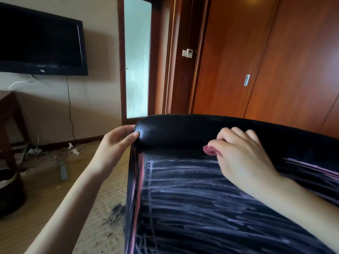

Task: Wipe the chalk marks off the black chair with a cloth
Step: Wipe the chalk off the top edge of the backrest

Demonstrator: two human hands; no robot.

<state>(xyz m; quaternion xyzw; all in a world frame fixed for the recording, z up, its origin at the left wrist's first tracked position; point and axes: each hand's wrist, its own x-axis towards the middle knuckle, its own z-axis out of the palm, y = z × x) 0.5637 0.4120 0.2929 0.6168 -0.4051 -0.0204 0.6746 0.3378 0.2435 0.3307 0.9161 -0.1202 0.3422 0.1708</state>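
1. The black chair (pixel 183 131) fills the near right of the view, its padded top roll across the middle and its broad black face running down toward the camera.
2. Chalk marks (pixel 192 189) cover that face: pale, mostly sideways strokes, with a pink line down the left border.
3. The left hand (pixel 119 139) grips the left end of the top roll, thumb on the near side and fingers wrapped behind; I judge it is steadying the chair.
4. The right hand (pixel 238 153) rests just below the roll, fingers curled, pinching a small pink object (pixel 209 150) against the surface. It looks more like a piece of chalk than a cloth, though too little shows to be sure.
5. No cloth shows anywhere in view.
6. By my reading the wiping has not begun: the marks look whole and unsmeared.
7. The next move calls for getting a cloth into the right hand, then rubbing across the strokes while the left hand braces the chair.
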